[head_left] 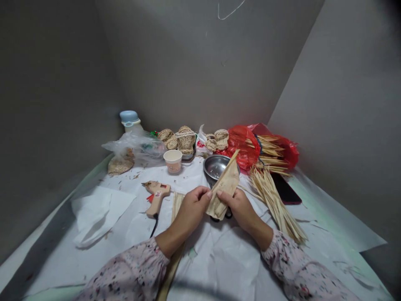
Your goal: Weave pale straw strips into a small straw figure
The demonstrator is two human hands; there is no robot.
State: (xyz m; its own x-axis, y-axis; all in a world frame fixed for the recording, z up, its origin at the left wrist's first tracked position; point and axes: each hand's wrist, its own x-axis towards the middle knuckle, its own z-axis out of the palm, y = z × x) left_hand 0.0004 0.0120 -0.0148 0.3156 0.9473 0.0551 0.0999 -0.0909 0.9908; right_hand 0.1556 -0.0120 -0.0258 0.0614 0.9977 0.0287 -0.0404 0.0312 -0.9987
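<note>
We pinch a dried husk (223,190) in the closed fingers (206,194) of our left hand (191,212) and our right hand (238,206), holding it above the paper-covered tabletop (219,259), tilted, with its tip overlapping a steel bowl (215,166) behind it. A glue gun (156,196) lies near our left hand, and a bundle of pale straw sticks (275,205) lies just beside our right. Farther back sit small woven baskets (185,140), a paper cup (173,161), and a red plastic bag (242,146) holding more sticks.
</note>
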